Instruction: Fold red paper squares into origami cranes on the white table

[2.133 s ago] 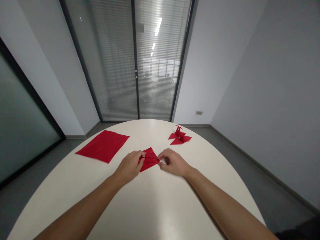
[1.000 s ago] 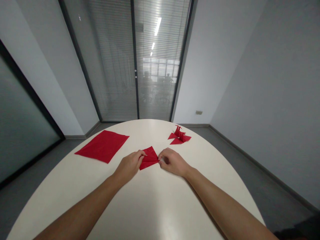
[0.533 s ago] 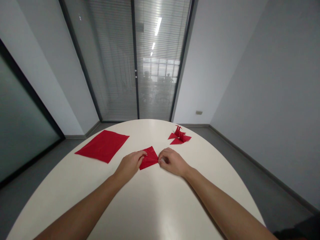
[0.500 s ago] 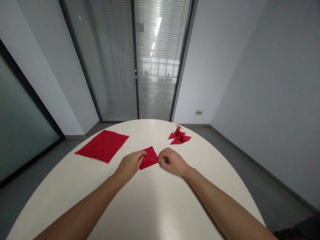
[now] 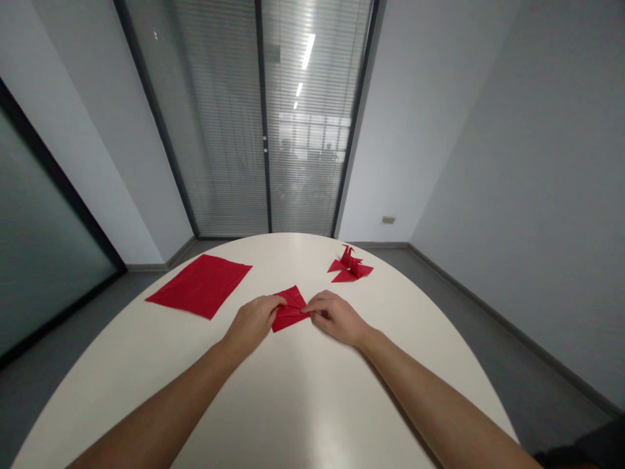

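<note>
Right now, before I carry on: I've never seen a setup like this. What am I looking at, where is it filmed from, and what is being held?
There is no machine here: these are a person's two bare hands. The only view comes from a camera worn on that person's head, looking forward and down.

The surface is a pale, round-edged table. A small folded red paper lies between the hands: the left hand is on its left end, and the right hand has its fingertips at the right corner. Whether they pinch or just press it is hard to tell.

Farther off, a flat red sheet lies to the left, and red origami stands to the right, untouched.
</note>
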`<act>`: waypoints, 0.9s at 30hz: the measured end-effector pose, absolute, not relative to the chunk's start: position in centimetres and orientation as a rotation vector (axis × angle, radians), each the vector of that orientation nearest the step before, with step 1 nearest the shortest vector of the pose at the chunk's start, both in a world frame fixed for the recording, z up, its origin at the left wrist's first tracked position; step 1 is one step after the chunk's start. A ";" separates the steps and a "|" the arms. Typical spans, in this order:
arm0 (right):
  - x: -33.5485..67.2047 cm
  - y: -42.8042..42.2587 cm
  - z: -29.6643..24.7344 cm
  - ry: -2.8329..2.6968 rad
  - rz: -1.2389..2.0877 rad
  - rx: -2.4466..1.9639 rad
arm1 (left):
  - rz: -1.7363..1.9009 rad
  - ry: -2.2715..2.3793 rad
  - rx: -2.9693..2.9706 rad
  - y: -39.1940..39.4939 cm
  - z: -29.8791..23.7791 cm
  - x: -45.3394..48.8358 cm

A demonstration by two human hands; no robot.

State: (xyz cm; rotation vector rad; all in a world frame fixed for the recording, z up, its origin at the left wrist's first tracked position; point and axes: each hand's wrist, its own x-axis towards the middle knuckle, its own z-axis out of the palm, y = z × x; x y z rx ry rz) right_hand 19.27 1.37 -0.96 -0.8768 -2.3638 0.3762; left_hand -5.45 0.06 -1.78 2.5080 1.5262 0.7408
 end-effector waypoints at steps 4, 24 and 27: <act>19.5 1.5 -1.2 -2.413 0.335 -0.896 | 0.726 1.450 2.570 0.0 -1.9 -5.4; 19.6 0.9 0.0 -2.594 0.099 -0.796 | 0.800 1.394 2.708 -0.6 -2.0 -5.7; 19.5 0.7 0.4 -2.639 0.036 -0.780 | 0.804 1.396 2.729 -0.7 -1.8 -5.8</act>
